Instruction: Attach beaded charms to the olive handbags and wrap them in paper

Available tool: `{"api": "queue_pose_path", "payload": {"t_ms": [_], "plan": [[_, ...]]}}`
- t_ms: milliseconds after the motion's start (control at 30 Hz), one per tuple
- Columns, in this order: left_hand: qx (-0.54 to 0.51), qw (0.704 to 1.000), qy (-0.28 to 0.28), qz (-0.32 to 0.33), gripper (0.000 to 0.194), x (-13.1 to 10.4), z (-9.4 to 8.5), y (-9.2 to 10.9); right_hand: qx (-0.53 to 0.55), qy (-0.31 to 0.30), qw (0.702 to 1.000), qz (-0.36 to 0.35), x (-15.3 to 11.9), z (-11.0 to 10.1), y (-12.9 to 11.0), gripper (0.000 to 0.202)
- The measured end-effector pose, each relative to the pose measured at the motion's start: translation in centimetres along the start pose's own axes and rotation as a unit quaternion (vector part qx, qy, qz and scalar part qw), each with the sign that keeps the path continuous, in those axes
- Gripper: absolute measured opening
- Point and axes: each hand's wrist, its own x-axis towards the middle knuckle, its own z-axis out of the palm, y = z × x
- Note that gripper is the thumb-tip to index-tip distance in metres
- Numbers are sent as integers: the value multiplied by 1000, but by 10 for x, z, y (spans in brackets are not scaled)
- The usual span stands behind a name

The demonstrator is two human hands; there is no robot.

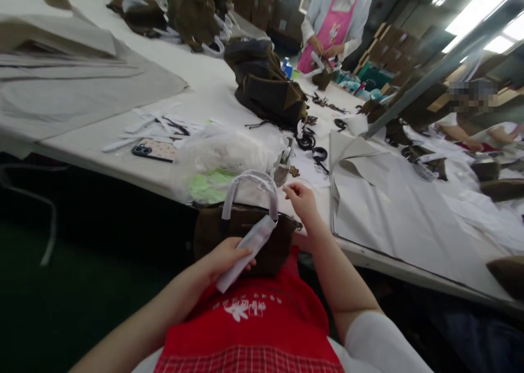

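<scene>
A dark brown handbag [282,242] rests at the table edge against my red apron [245,329]. Its arched handle [262,176] is wrapped in a pale covering. My left hand [231,257] is closed around a long white strip [257,239] that slants across the bag's front; the strip's upper end meets the base of the handle. To the right of the bag, my right hand [302,199] is raised over the table edge with thumb and fingers drawn together. Whatever it may pinch is too small to make out.
Clear plastic bags [229,149] with green pieces lie behind the handbag. Nearby are a phone [153,150], white strips [158,124], black straps [307,139] and a pile of brown bags [270,83]. Grey sheets [385,187] cover the right side. A co-worker in a pink apron [329,23] stands opposite.
</scene>
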Motion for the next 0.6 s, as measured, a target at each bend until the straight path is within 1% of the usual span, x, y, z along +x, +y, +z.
{"api": "queue_pose_path", "payload": {"t_ms": [33,67,133,167,233,300,400,467,600], "plan": [[-2,1000,-3,0,46,0,0,0,29,-56,998,3,-18,-2,-2,26],[-5,1000,-6,0,45,1,0,0,55,-110,992,20,-37,-2,-4,28],[-6,1000,-8,2,44,1,0,0,83,-202,973,73,-71,-1,-4,31],[-4,1000,-8,3,44,1,0,1,86,-233,963,100,-85,1,-3,32],[5,1000,-8,4,45,-1,1,3,88,-275,947,138,-105,7,2,32],[15,1000,-8,8,47,-4,3,5,92,-290,939,158,-114,16,8,33],[22,1000,-5,22,45,-6,5,6,85,-285,939,171,-116,27,15,33],[29,999,5,34,40,-6,7,4,65,-272,944,176,-114,33,18,33],[72,994,46,67,27,-6,9,3,16,-248,953,172,-112,38,28,37]]}}
